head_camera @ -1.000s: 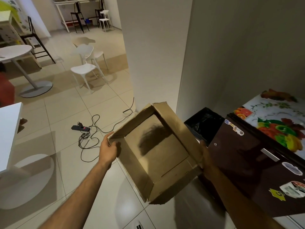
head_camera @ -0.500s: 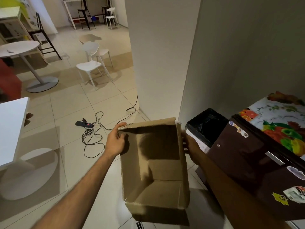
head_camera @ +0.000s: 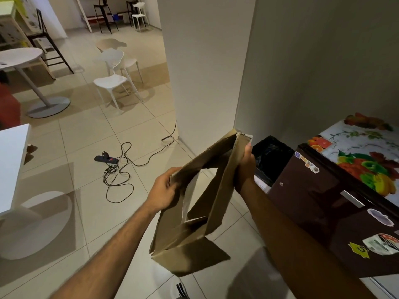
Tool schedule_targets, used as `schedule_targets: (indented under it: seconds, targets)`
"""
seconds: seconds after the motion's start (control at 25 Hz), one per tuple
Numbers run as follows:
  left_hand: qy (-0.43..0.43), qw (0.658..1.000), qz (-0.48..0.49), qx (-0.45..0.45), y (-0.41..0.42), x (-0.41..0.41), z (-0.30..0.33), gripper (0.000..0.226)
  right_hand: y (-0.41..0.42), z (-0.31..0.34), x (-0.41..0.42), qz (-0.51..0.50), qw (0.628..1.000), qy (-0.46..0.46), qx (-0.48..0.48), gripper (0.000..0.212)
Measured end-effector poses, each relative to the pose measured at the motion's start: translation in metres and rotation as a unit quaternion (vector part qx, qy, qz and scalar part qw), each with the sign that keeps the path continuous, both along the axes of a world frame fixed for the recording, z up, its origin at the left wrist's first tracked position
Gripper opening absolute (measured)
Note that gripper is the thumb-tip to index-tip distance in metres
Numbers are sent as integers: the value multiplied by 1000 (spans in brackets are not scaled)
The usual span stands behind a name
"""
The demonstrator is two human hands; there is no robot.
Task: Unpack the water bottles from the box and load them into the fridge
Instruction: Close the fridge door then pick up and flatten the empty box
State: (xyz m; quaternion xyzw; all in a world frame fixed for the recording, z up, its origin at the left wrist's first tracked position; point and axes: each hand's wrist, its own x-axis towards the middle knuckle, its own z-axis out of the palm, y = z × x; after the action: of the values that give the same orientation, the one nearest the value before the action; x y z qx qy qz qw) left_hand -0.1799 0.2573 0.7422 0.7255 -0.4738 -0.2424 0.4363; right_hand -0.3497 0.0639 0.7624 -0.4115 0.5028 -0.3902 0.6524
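Both hands are squeezing the empty box [head_camera: 194,212] flat beside the fridge [head_camera: 319,212]: left grip [head_camera: 164,190] pinching one rim, right grip [head_camera: 245,167] clamping the opposite wall, for binning, I judge.

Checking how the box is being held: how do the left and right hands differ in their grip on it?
The left hand grips the cardboard box at its lower near corner, knuckles facing the camera; the right hand holds the higher far side beside the black bin, thumb pointing up along the edge. Both hold the box off the floor.
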Motion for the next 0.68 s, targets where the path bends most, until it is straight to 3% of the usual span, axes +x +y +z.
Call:
schedule_targets:
  seconds: [0.16, 0.24, 0.36, 0.44, 0.56, 0.68]
  targets:
    - [130, 991, -27, 21, 0, -30, 5, 26, -11, 5, 5, -38, 999, 11, 33, 68]
    - [207, 978, -28, 14, 4, -38, 3, 45, -12, 4, 4, -51, 998, -3, 48, 63]
    - [145, 986, -58, 52, 8, -41, -6, 78, -13, 0, 2, -74, 996, -27, 48, 49]
    - [88, 993, -42, 74, 4, -41, -8, 88, -12, 2, 3, -78, 996, -25, 33, 45]
    - [63, 996, -21, 63, 0, -36, -14, 68, -13, 2, 5, -65, 998, 9, -15, 51]
    - [50, 997, 7, 63, -1, -34, -17, 40, -15, -2, 2, -56, 987, 85, -123, 61]
